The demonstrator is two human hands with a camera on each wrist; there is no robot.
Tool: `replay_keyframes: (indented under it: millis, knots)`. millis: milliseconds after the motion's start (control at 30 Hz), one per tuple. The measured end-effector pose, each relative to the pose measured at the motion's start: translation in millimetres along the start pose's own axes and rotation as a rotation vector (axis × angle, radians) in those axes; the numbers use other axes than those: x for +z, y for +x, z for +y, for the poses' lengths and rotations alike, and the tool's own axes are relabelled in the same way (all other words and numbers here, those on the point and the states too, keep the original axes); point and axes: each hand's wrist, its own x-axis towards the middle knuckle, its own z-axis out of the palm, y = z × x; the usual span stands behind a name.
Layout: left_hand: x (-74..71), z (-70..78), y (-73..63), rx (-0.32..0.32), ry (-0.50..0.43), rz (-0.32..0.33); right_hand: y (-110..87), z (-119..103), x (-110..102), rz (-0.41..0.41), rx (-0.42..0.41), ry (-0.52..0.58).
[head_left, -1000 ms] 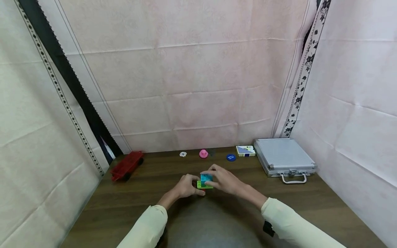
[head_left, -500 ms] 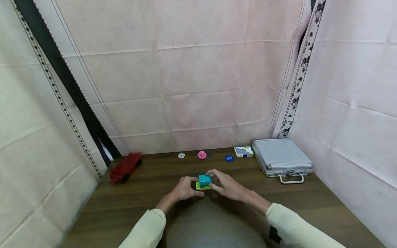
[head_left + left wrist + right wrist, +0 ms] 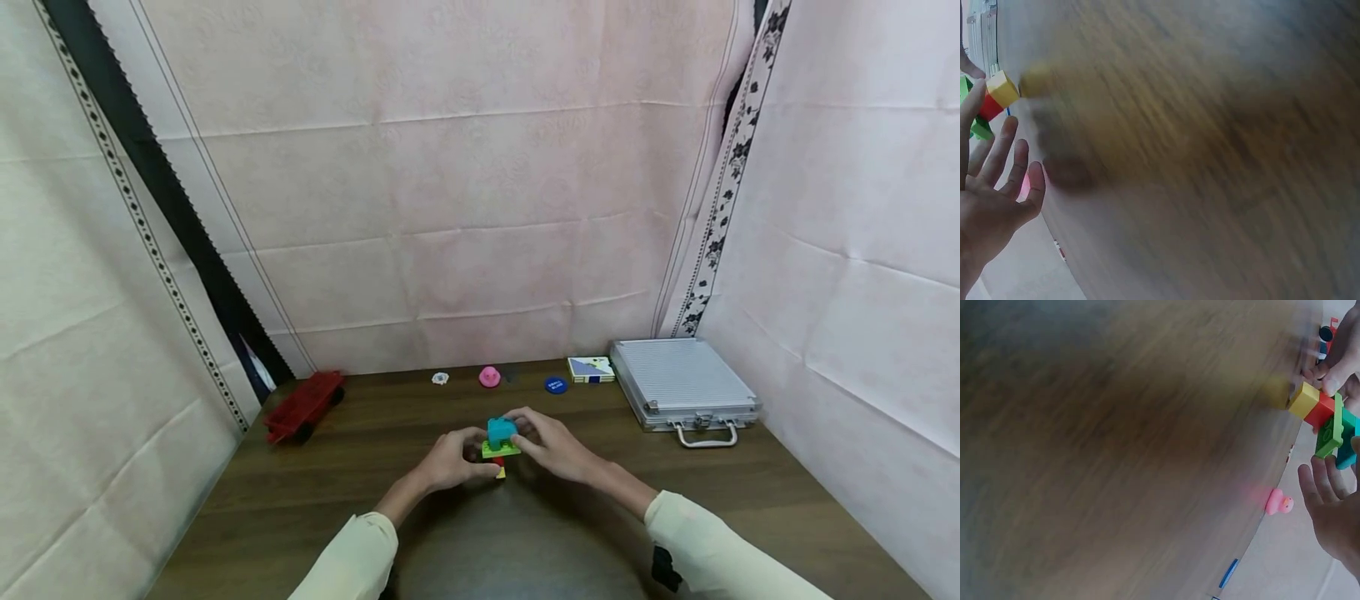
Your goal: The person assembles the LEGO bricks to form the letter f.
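Between the two hands is a small stack of toy building bricks. At its bottom is a yellow brick point(image 3: 1304, 400), then a red brick point(image 3: 1320, 412), a light green plate point(image 3: 1331, 428), and blue brickwork point(image 3: 501, 432) on top. My left hand point(image 3: 447, 460) holds the stack from the left, its thumb low by the red brick; the other fingers spread loosely in the left wrist view. On the right side, my right hand point(image 3: 553, 446) pinches the blue brickwork between thumb and forefinger. The stack appears slightly above the wooden table point(image 3: 315, 517).
A red toy wagon point(image 3: 305, 407) stands at the left. Along the back edge lie a white flower-like piece point(image 3: 440, 378), a pink rubber duck point(image 3: 489, 377), a blue disc point(image 3: 556, 385) and a small box point(image 3: 591, 369). A silver case point(image 3: 684, 379) sits at right.
The right fingers have shifted from the top of the blue brickwork to its right side. The stack's lower red and yellow bricks now show below the left hand. The view moved slightly.
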Motion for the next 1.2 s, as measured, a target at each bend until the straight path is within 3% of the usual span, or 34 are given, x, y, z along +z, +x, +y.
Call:
replay_keyframes:
  millis: [167, 367, 533, 900, 1200]
  knots:
    - [0.6, 0.2, 0.6, 0.016, -0.057, 0.034, 1.2, 6, -2, 0.039, 0.031, 0.006]
    - [4.6, -0.4, 5.3, 0.026, -0.074, 0.062, 1.0, 12, -3, 0.024, 0.155, 0.055]
    - [7.6, -0.1, 8.2, -0.002, -0.080, 0.080, 1.0, 15, -4, 0.005, 0.239, 0.077]
    - [11.2, 2.5, 14.8, -0.039, -0.051, 0.083, 6.5, 21, -1, 0.029, 0.280, 0.023]
    - [11.5, 1.5, 17.1, -0.075, -0.042, 0.068, 11.2, 20, 3, 0.020, 0.324, 0.077]
